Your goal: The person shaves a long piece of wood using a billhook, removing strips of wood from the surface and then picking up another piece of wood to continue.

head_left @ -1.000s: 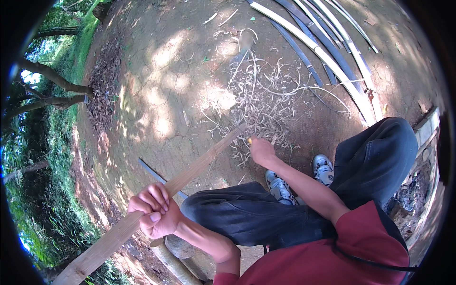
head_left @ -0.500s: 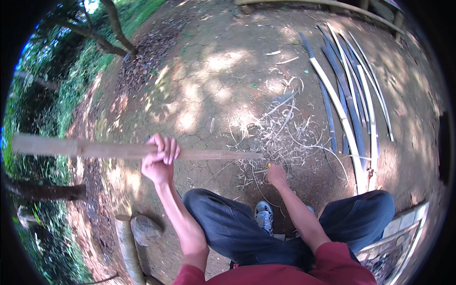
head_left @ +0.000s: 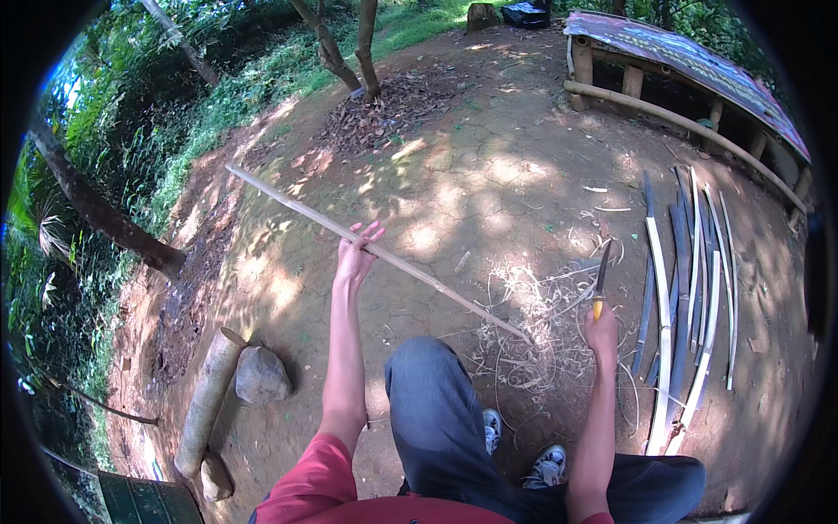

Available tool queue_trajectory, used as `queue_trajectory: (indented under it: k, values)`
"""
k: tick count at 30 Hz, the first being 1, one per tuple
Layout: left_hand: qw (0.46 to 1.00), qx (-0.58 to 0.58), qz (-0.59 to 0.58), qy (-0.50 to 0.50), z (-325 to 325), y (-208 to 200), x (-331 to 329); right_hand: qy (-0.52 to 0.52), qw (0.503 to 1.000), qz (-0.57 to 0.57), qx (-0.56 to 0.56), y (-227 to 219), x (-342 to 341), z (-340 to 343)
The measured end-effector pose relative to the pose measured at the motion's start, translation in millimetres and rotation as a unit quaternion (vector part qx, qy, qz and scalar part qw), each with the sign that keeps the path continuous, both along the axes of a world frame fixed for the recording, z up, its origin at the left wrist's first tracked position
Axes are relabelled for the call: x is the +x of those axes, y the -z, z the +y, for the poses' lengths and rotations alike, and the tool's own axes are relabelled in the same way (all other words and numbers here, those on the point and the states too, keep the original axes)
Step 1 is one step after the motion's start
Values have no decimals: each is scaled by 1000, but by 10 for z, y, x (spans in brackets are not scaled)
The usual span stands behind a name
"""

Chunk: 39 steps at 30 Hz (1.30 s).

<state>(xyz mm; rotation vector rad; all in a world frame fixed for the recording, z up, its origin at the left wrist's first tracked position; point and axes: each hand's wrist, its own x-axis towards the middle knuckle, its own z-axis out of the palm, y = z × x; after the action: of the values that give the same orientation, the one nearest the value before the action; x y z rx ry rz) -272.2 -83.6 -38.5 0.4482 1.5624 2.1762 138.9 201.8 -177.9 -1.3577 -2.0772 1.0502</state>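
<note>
Bare cracked earth, sun-dappled, around the shavings pile. Your hands sit apart: left hand, left of the pile, grips a bamboo strip, its lower end over the pile; right hand, at the pile's right, wraps a yellow-handled knife. Beyond the pile, rightward: low structure, printed sheet atop, lettering illegible.
</note>
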Motion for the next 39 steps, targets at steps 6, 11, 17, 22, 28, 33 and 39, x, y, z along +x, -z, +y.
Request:
queue_trajectory:
  k: [6,11,17,22,28,33,39]
  values:
    - [999,-23,22,19,-402,123,-61,-49,999,18,11,-489,-26,-159]
    - [997,-49,66,1,-471,194,-141,-116,992,43,29,-553,-138,-252]
    - [988,-36,147,-40,-419,-134,-158,-121,991,51,36,-646,-91,-263]
    - [980,-21,200,-5,-610,-939,-312,-108,991,62,42,-677,23,-282]
    - [959,-61,275,25,-959,-1878,-268,-111,992,54,38,-422,-28,-295]
    - [934,-174,308,44,-1207,-2259,-332,-148,988,46,17,-242,-112,-364]
    - [888,-312,335,38,-1203,-2259,-422,-165,985,50,-7,-165,-88,-424]
